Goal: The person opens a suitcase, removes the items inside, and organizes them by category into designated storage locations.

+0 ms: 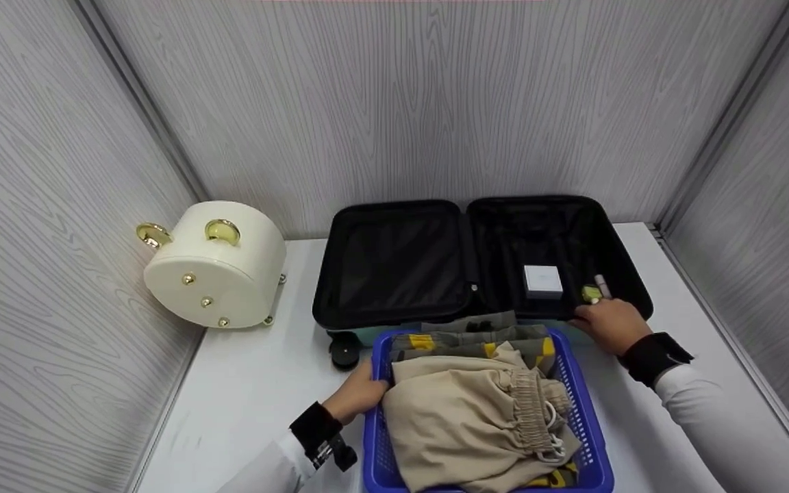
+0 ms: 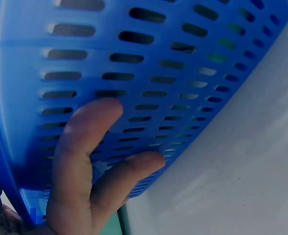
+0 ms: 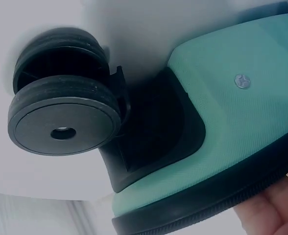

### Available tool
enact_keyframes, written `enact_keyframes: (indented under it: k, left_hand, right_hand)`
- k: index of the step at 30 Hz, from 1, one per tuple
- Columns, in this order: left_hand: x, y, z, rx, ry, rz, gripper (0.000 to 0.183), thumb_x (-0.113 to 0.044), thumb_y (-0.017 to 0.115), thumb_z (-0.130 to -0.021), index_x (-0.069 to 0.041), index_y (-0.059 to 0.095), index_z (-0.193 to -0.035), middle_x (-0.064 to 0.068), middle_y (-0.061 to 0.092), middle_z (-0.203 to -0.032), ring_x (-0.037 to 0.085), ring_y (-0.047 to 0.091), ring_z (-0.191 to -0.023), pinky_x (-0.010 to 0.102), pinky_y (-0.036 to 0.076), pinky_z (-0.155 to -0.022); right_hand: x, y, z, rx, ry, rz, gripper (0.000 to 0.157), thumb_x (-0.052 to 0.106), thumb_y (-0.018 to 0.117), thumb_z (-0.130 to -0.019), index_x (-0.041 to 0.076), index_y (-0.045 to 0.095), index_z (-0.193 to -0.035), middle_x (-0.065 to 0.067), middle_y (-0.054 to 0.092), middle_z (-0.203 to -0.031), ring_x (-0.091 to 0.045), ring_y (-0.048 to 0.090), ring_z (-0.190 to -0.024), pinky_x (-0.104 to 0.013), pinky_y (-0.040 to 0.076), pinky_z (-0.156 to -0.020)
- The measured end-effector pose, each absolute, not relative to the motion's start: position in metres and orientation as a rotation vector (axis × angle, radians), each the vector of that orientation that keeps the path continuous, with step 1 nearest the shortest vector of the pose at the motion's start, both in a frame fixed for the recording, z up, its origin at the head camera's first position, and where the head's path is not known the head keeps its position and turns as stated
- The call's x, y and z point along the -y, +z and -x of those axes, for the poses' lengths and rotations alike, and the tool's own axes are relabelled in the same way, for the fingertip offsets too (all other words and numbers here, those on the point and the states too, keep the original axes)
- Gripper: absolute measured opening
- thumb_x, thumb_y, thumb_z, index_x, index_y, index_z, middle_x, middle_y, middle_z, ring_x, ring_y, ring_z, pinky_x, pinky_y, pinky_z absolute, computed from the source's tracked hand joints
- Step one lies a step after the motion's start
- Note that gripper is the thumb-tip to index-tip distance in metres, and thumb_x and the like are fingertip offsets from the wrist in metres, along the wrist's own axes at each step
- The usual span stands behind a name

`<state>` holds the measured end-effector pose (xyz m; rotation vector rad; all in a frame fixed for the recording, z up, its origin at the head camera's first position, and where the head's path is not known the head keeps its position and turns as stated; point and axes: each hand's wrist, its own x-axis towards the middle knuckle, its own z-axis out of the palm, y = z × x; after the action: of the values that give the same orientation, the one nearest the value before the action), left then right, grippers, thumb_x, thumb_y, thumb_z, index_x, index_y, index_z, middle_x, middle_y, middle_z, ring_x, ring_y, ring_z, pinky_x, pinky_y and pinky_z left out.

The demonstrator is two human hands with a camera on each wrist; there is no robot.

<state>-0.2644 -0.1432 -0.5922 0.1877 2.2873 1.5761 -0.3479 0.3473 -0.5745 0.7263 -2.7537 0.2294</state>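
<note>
Blue basket (image 1: 587, 412) is being held by left fingers (image 2: 74, 159), suitcase (image 1: 398, 267) by right fingers (image 3: 263, 213), steady holding seemingly being needed next.

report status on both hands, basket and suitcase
Left hand gripping blue basket, clothes inside. Right hand at front rim of open suitcase, grip unclear. Basket partly hides suitcase's front edge in head view.
</note>
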Motion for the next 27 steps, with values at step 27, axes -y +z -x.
enact_keyframes:
  k: [27]
  left_hand:
    - [0.191, -0.593, 0.248, -2.143, 1.573, 0.187, 0.058, -0.013, 0.067, -0.089, 0.007, 0.047, -0.14, 0.018, 0.064, -0.111, 0.026, 0.07, -0.085, 0.039, 0.064, -0.062]
  right_hand:
    - [-0.456, -0.575, 0.335, 2.912, 0.256, -0.517, 0.018, 0.018, 0.081, -0.097, 0.003, 0.074, -0.091, -0.018, 0.071, -0.073, -0.039, 0.064, -0.062, -0.058, 0.053, -0.06]
